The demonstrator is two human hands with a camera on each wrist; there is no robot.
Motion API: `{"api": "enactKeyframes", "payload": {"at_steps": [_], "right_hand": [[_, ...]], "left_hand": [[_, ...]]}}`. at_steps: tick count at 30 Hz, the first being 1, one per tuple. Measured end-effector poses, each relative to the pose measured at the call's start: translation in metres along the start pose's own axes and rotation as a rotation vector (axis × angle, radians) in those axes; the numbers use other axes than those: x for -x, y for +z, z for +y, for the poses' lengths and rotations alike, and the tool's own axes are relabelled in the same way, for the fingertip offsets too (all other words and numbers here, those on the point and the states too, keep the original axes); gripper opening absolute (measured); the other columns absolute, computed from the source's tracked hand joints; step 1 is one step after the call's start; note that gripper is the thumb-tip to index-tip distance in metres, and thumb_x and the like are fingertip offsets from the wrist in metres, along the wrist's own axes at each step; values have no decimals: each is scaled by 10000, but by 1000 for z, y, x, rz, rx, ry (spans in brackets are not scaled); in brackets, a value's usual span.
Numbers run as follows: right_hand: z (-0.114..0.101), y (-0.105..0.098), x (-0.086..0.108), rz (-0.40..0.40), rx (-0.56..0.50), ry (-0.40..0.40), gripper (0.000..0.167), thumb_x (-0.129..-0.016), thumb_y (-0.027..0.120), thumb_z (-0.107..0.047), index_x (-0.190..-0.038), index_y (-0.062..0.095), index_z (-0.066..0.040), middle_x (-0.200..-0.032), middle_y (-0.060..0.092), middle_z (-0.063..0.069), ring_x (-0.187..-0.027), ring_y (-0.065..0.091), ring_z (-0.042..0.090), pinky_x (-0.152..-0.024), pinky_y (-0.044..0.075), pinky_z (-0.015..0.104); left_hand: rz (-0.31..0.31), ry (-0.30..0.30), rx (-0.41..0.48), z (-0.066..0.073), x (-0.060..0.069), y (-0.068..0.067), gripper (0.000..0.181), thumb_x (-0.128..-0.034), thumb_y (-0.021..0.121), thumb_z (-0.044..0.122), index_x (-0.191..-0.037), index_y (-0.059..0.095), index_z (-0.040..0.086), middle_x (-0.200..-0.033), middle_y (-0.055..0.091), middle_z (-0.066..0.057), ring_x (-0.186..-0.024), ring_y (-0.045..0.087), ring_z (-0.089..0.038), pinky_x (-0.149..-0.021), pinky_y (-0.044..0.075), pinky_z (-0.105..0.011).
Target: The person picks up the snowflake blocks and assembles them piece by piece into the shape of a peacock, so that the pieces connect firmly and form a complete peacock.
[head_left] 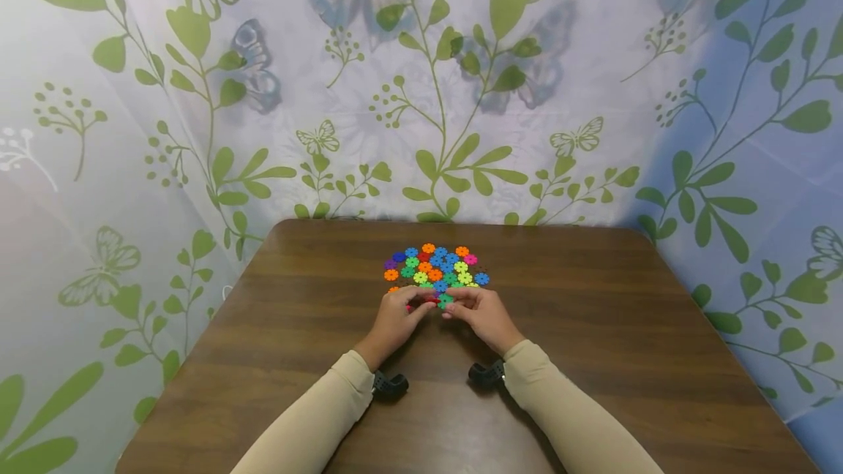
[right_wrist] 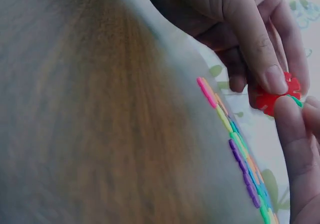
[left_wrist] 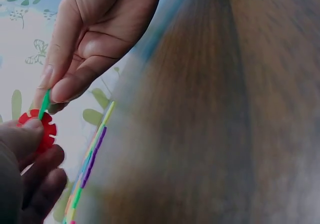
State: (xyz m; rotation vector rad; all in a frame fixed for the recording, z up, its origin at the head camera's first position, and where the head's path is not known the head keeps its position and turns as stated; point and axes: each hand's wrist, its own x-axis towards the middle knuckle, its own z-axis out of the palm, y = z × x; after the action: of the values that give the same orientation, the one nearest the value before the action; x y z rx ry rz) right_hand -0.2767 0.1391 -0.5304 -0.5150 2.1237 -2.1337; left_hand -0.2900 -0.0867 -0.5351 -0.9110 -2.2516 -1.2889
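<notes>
Fingers (left_wrist: 46, 168) of the left hand (head_left: 394, 313) were nearly closed, pinching a red disc (left_wrist: 49, 134) across its flat faces with the thumb. The right hand (head_left: 486, 315) was closed just as narrowly, thumb and fingertip holding a green disc (left_wrist: 44, 105). Both pieces met between the two hands, above the bench (head_left: 566, 298), the green one at an angle against the red one's rim; whether it sat in a notch was hard to tell. The red piece was thin, round and smooth, with slots cut around its edge like petals. Just beyond the hands, loose discs (head_left: 435, 274) of the same flower shape lay flat in a cluster, in orange, blue, green, yellow, pink and purple. Brown wood grain streaked the bench, and a patterned cloth (head_left: 369, 134) with green leaves and butterflies hung behind it. Beige sleeves (head_left: 309, 415) covered the forearms.
</notes>
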Motion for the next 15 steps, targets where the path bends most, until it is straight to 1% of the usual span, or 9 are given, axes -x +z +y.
{"api": "enactKeyframes", "payload": {"at_steps": [3,5,7,9,11,15], "right_hand": [[3,1,0,-12,-38,-11,406,-998,709,8,-1361,604,153,-1162,703,294,-958,752,359,-906,585,369],[3,1,0,-18,-47,-22,432,-1008,706,-11,-1383,577,160,-1188,674,321,-973,744,372,-914,584,403],[3,-2,-1,2,-42,-33,445,-1021,701,-37,-1395,563,160,-1206,644,345,-981,733,396,-911,586,430],[2,-6,-1,52,-17,-33,439,-1029,699,-58,-1393,570,148,-1218,629,342,-982,721,420,-905,590,439],[3,-12,-2,133,25,-22,402,-1030,701,-65,-1365,601,133,-1197,636,321,-972,713,429,-881,601,423],[5,-25,-3,300,177,6,311,-1012,727,-61,-1275,679,98,-1136,691,210,-975,682,359,-809,598,312]], "left_hand": [[-39,-102,28,-3,2,0,194,-946,811,83,-1136,792,51,-1040,775,15,-924,713,-108,-848,602,-327],[-44,-148,65,-5,3,0,177,-965,793,95,-1136,784,50,-1013,775,20,-883,720,-109,-828,604,-313],[-36,-182,117,-6,3,-1,200,-975,780,96,-1155,763,11,-975,771,2,-819,730,-130,-782,612,-301],[-17,-211,167,-8,3,-1,229,-979,772,80,-1181,739,-22,-949,760,-19,-766,732,-162,-731,616,-292],[1,-242,217,-8,2,-2,241,-979,766,56,-1195,723,-42,-940,749,-45,-745,736,-200,-700,618,-291],[28,-273,238,-8,1,-3,206,-969,761,7,-1172,734,-20,-959,742,-67,-791,743,-265,-706,619,-293]]}}
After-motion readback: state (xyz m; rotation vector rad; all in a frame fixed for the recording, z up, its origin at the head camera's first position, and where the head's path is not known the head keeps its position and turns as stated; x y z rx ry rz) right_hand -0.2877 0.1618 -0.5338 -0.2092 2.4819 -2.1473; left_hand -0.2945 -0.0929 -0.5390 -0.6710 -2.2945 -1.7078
